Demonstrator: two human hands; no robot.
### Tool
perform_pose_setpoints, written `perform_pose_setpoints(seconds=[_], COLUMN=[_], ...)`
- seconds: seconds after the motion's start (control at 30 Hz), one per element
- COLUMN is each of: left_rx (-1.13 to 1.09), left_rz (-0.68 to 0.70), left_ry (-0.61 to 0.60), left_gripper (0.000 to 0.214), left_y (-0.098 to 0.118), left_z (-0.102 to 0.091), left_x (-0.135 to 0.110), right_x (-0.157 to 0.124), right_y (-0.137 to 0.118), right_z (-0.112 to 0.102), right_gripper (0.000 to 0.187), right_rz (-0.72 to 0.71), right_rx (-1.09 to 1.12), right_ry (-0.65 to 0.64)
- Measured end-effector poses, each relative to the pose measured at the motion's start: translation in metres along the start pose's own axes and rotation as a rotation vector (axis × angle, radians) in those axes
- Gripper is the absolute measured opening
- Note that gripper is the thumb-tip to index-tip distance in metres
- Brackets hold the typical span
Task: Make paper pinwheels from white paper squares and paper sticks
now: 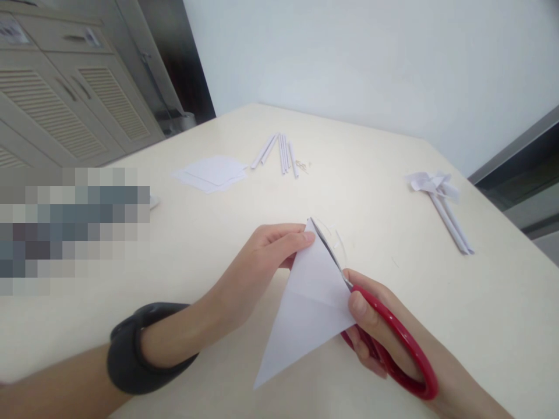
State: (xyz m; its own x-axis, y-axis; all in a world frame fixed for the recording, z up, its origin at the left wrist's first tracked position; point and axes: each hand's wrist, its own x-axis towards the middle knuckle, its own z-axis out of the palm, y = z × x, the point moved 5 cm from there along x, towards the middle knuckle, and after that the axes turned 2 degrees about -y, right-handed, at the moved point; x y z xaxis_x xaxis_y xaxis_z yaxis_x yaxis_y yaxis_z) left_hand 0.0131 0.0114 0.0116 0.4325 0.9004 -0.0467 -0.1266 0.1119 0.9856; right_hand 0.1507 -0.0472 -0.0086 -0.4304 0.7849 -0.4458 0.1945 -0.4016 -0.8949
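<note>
My left hand (pixel 266 262) pinches a white sheet of paper (pixel 308 308) near its upper corner, thumb on top and fingers behind. The sheet looks folded into a triangle, with a faint crease across it. In my right hand (pixel 371 314) is a pair of scissors with red handles (pixel 406 337). Their blades lie along the paper's right edge, reaching up to the tip by my left thumb. A thin white paper strip (pixel 341 241) curls beside the blades. How far the blades are apart is hard to tell.
On the white table (pixel 209 233) lie a stack of paper sheets (pixel 213 173), several rolled paper sticks (pixel 283 152) with small bits beside them, and paper pinwheels on sticks (pixel 441 195) at the right. A wall (pixel 349 64) borders the far side; a blurred-out patch covers the left.
</note>
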Motion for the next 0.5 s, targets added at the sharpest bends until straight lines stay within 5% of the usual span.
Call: perform_pose_setpoints(seconds=[0.5], left_rx=[0.007], left_rz=[-0.052], left_ry=[-0.038], left_gripper=[0.035], left_y=[-0.003], left_z=[0.003], left_x=[-0.001], right_x=[0.003], right_y=[0.013], right_z=[-0.001], right_gripper=[0.037], right_rz=[-0.079], right_rx=[0.033], right_ry=[0.020])
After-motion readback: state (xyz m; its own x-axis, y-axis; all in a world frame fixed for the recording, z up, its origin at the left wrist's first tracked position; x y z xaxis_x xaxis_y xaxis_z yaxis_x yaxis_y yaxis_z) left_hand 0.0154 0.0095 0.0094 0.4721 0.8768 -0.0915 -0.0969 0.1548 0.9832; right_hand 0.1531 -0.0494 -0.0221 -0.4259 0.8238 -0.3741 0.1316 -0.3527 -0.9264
